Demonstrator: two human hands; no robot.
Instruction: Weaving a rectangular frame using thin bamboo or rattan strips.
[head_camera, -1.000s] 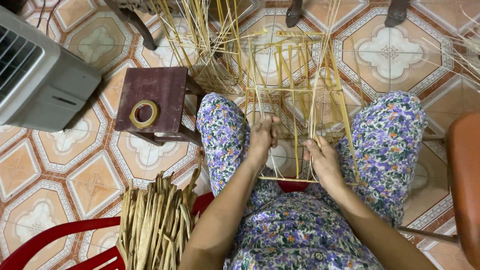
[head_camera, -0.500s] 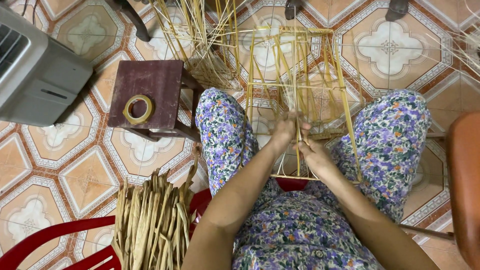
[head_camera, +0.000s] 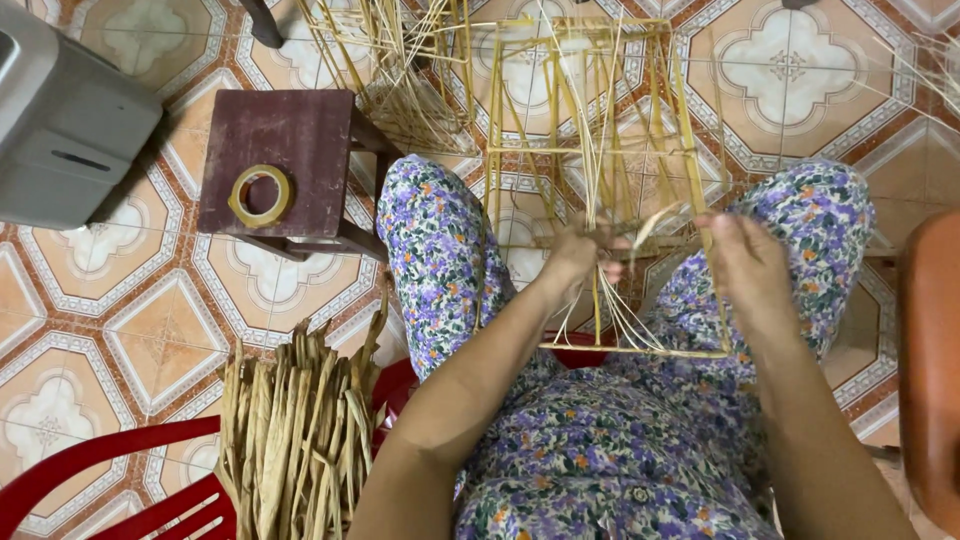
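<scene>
A box-shaped frame of thin bamboo sticks (head_camera: 600, 150) rests between my knees, its near edge across my lap. My left hand (head_camera: 575, 255) is closed on a bunch of thin pale strips (head_camera: 620, 300) in the middle of the frame. My right hand (head_camera: 750, 265) sits at the frame's right side, fingers curled around an upright stick and a strip end. I wear floral purple trousers (head_camera: 440, 250).
A dark wooden stool (head_camera: 285, 165) with a roll of tape (head_camera: 260, 195) stands to the left. A bundle of dried flat strips (head_camera: 300, 430) lies on a red plastic chair (head_camera: 100, 470). A grey appliance (head_camera: 60, 120) is top left, an orange seat (head_camera: 930, 370) at right.
Both hands have risen from the frame's near edge toward its middle. The right hand has shifted to the right, and the view has moved closer.
</scene>
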